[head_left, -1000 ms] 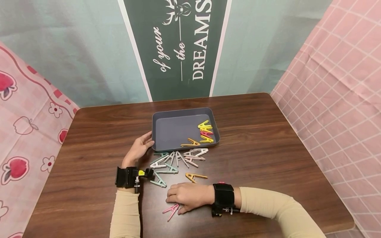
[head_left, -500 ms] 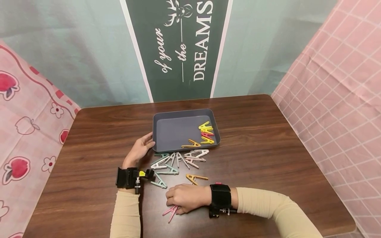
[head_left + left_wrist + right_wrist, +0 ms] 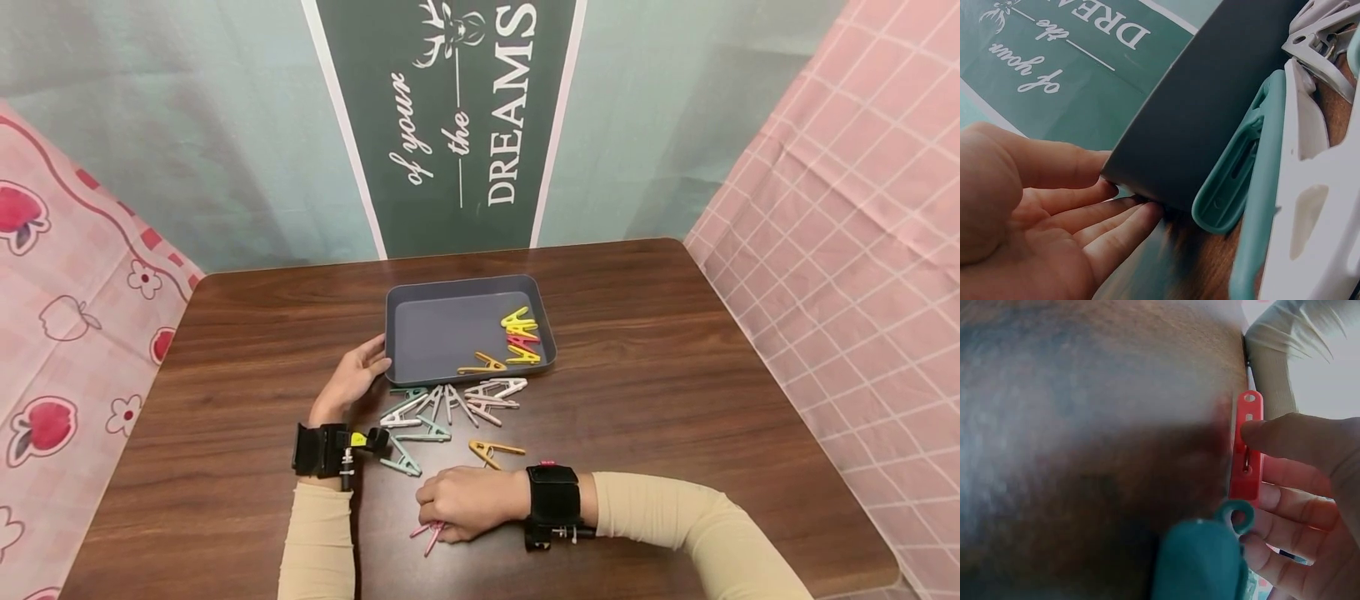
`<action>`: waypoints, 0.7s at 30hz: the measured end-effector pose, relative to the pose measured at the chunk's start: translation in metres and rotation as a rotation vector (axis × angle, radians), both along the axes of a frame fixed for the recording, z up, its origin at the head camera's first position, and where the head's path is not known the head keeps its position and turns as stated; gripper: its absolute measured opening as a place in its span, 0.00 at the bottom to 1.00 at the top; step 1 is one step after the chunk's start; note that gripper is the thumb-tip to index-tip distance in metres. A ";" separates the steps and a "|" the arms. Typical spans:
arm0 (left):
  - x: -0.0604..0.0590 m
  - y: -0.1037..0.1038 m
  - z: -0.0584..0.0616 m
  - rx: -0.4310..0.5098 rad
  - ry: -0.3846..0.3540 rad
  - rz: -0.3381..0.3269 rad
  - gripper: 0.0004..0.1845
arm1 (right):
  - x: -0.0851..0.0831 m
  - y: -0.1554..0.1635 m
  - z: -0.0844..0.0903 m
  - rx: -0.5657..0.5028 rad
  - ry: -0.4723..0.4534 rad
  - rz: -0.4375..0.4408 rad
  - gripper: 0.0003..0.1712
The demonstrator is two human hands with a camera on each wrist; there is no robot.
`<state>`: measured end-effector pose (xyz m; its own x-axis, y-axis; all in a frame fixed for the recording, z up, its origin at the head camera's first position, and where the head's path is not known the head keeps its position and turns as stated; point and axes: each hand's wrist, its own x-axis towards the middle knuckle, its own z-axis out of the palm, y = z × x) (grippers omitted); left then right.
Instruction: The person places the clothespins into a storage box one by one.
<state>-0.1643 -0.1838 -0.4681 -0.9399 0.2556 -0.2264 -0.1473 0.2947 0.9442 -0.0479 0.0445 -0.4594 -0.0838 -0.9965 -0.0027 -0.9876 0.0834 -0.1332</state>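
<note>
My left hand (image 3: 354, 379) is at the near left corner of the dark grey tray (image 3: 435, 290). In the left wrist view, its thumb is on the rim and its fingertips touch underneath. Near the table's front, my right hand (image 3: 472, 502) pinches a pink clothespin (image 3: 1246, 469) between thumb and fingers; in the head view only the clip's legs stick out. A large teal piece with a ring end (image 3: 1200, 562) is close to those fingers in the right wrist view; I cannot tell if it is held. Yellow, red and orange clothespins (image 3: 517, 317) lie at the tray's right side.
White, grey and pale pink clothespins (image 3: 453, 404) lie fanned along the tray's near wall. Teal clothespins (image 3: 405, 462) are right of my left wrist. An orange clothespin (image 3: 498, 447) lies just beyond my right hand. Curtains rise around the brown wooden table (image 3: 675, 400).
My right hand has closed over the pink clothespin, which is now more covered by the fingers. My left hand and the tray have kept their places.
</note>
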 end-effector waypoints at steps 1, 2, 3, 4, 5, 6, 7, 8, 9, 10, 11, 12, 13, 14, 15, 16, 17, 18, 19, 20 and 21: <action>0.000 0.000 0.000 -0.001 -0.001 0.001 0.30 | 0.000 0.001 0.001 -0.002 -0.003 -0.007 0.08; 0.000 0.000 0.000 0.002 -0.002 0.002 0.30 | -0.001 0.001 0.001 -0.004 -0.004 -0.013 0.08; 0.000 0.000 0.000 0.004 -0.001 0.001 0.30 | -0.002 0.002 0.002 -0.007 -0.006 -0.020 0.08; 0.000 0.000 0.000 0.003 0.001 -0.003 0.30 | -0.003 0.003 0.003 -0.010 -0.010 -0.027 0.08; 0.000 0.000 -0.001 0.002 0.002 -0.004 0.30 | -0.003 0.004 0.003 -0.013 -0.014 -0.033 0.08; 0.000 0.000 -0.001 -0.001 0.001 -0.006 0.30 | -0.004 0.004 0.004 -0.017 -0.017 -0.039 0.08; 0.001 0.000 -0.001 0.000 0.000 -0.007 0.30 | -0.005 0.005 0.004 -0.021 -0.021 -0.046 0.08; 0.001 -0.001 -0.001 0.000 0.000 -0.011 0.30 | -0.006 0.006 0.005 -0.025 -0.022 -0.050 0.08; 0.001 -0.001 -0.002 0.000 -0.001 -0.012 0.30 | -0.006 0.007 0.005 -0.028 -0.024 -0.055 0.08; 0.001 -0.001 -0.002 -0.002 0.002 -0.014 0.30 | -0.007 0.007 0.005 -0.030 -0.027 -0.061 0.08; 0.001 -0.001 -0.002 -0.002 0.002 -0.014 0.30 | -0.008 0.008 0.006 -0.032 -0.035 -0.068 0.08; 0.001 -0.001 -0.002 -0.003 0.005 -0.015 0.30 | -0.009 0.009 0.006 -0.033 -0.038 -0.077 0.08; 0.001 -0.001 -0.002 -0.001 0.009 -0.015 0.30 | -0.010 0.009 0.007 -0.036 -0.044 -0.083 0.08; 0.001 -0.001 -0.002 -0.003 0.013 -0.018 0.30 | -0.011 0.010 0.007 -0.040 -0.051 -0.086 0.07; 0.001 -0.001 -0.002 -0.006 0.018 -0.020 0.30 | -0.012 0.010 0.007 -0.041 -0.062 -0.093 0.07; 0.001 -0.002 -0.001 -0.007 0.020 -0.022 0.30 | -0.013 0.011 0.008 -0.042 -0.077 -0.100 0.07; 0.000 -0.002 -0.001 -0.007 0.019 -0.022 0.30 | -0.014 0.011 0.008 -0.044 -0.088 -0.107 0.07; 0.000 -0.002 -0.001 -0.007 0.020 -0.023 0.30 | -0.015 0.012 0.008 -0.047 -0.088 -0.111 0.06; 0.000 -0.002 -0.001 -0.008 0.019 -0.023 0.30 | -0.016 0.013 0.009 -0.050 -0.095 -0.117 0.06; 0.000 -0.002 -0.001 -0.007 0.018 -0.025 0.30 | -0.017 0.013 0.009 -0.054 -0.102 -0.123 0.06; 0.000 -0.002 -0.002 -0.005 0.018 -0.024 0.30 | -0.018 0.013 0.009 -0.056 -0.108 -0.130 0.06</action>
<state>-0.1645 -0.1858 -0.4697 -0.9375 0.2767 -0.2110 -0.1234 0.3027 0.9451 -0.0659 0.0578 -0.4501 -0.2137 -0.9762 0.0362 -0.9488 0.1986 -0.2457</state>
